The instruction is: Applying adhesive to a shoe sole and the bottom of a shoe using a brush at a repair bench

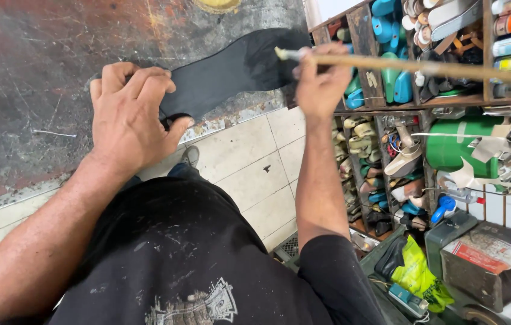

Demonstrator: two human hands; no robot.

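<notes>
Flat on the worn metal worktop [33, 72] lies a long black sole-shaped piece [225, 71], and its long axis runs on a slant — from lower left, near the edge of the bench, up toward the upper right, where its broad rounded end reaches the top corner by the shelves. The narrower end points back toward the person, and it sits right at the bench's front edge, close above the tiled floor [249, 162].

The left hand [129, 114] presses down on that near end, fingers curled over and knuckles up, thumb hooked round the edge of the piece, so the hand is mostly closed and pinning the material to the bench.

The right hand [320, 84] is closed round a long wooden-handled brush [412, 66]. The handle runs nearly level, out to the right across the shelf fronts, and its pale tip sits over the far end of the black piece; whether the tip touches it cannot be told.

The worktop is dark, scratched and stained with rust-red patches, its edge crusted with old pale residue. Below it the floor is cream tile with dark joints. To the right stands a wooden shelf unit [367, 36] crammed with blue, green and cream shoe lasts, bottles and scraps of strap — beside it a green cylinder [457, 141], a yellow-green bag [418, 274] and a battered box [490, 259]. The person wears a black paint-flecked shirt [177, 259].
</notes>
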